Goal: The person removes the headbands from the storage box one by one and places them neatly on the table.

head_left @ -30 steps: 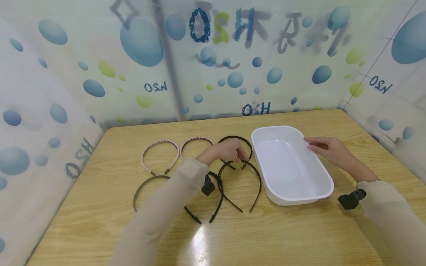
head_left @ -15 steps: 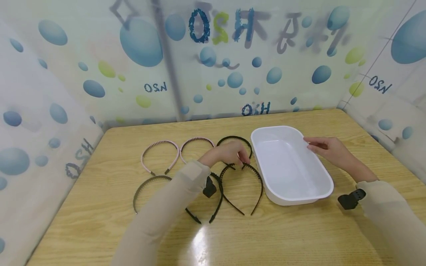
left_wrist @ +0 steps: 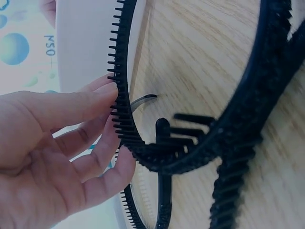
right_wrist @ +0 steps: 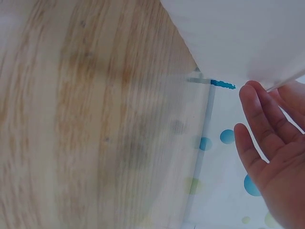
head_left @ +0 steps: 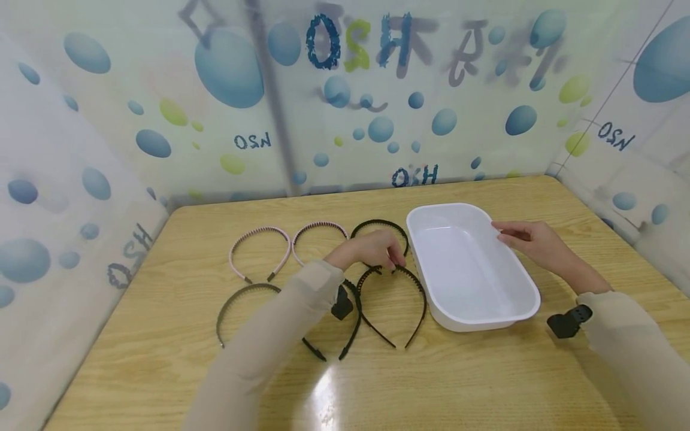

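My left hand (head_left: 372, 248) pinches the top of a black toothed headband (head_left: 424, 299) lying at the front right of the group. In the left wrist view, the thumb of the left hand (left_wrist: 57, 148) presses one side of the headband (left_wrist: 124, 52), fingers behind it. Beside it lies another black headband (head_left: 357, 326), partly hidden by my left arm. A further black headband (head_left: 381, 221) rests behind the left hand. At the right, my right hand (head_left: 539, 245) grips the rim of a white plastic tray (head_left: 469, 269); in the right wrist view, fingers touch the tray's outer wall (right_wrist: 243, 43).
Two pink headbands (head_left: 260, 230) lie at the back left. A thin dark headband (head_left: 229, 302) is in front of them, partly covered by the left sleeve (head_left: 269, 335). The wooden table (head_left: 431, 383) meets a patterned wall covering (head_left: 334, 137) at the back.
My left hand and the pinched headband have shifted slightly right and nearer to me, then stayed almost still. The right hand and the tray keep their place.
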Motion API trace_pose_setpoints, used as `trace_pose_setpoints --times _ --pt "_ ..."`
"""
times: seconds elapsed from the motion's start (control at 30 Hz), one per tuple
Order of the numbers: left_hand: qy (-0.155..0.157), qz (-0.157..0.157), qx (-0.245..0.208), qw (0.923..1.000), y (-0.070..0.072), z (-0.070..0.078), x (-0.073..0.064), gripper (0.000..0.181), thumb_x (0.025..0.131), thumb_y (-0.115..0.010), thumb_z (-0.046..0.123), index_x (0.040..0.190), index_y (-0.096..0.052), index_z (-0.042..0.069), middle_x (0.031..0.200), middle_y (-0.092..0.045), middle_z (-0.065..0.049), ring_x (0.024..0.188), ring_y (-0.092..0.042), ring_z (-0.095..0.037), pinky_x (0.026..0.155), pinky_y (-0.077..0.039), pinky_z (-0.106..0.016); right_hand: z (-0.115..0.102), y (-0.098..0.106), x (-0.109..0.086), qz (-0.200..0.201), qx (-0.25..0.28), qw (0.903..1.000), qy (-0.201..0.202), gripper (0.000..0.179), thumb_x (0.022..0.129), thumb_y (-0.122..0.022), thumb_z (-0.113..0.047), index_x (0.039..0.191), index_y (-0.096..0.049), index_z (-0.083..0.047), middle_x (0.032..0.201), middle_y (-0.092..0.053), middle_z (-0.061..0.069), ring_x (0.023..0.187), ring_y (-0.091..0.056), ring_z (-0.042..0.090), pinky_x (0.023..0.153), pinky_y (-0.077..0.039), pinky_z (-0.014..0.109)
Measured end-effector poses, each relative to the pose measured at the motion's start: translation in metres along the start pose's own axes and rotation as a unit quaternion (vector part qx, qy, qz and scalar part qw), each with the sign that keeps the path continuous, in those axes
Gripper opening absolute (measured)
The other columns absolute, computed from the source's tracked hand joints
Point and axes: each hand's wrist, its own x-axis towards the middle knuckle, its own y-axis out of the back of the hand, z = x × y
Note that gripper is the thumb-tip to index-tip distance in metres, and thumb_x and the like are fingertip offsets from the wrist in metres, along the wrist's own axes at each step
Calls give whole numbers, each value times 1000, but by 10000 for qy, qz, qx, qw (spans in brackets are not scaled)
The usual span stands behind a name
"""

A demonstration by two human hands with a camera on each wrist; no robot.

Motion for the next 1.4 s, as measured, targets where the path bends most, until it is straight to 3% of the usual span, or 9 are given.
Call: trace_pose_setpoints --times 0.43,0.8,1.13,1.4 --pt "-275 -158 -19 9995 -6 -2 3 18 80 -64 -8 97 -69 -4 95 -67 -13 89 -62 -17 73 -47 -16 0 1 0 -35 -36 10000 -53 43 95 -50 -21 127 -48 8 124 -49 31 105 -52 42 71 -44 8" --pt "69 -141 -142 9998 -11 3 2 17 80 -64 -7 96 -70 -2 95 -67 -11 89 -61 -17 72 -47 -16 1 0 0 -39 -21 10000 -29 43 95 -51 -21 127 -48 9 124 -49 30 105 -51 41 71 -43 8" --pt "15 -46 -73 10000 -14 2 2 17 80 -64 -8 95 -70 -2 92 -68 -11 86 -62 -16 71 -46 -16 -1 1 0 -60 18 10000 -77 44 95 -50 -22 128 -47 8 125 -48 30 106 -50 41 72 -42 7" --pt "96 -33 -272 9996 -19 0 0 16 81 -63 -8 94 -70 -2 93 -66 -10 87 -61 -15 72 -46 -16 -2 1 0 -31 15 10000 -41 44 95 -51 -21 127 -48 8 124 -48 30 105 -51 41 72 -42 6"
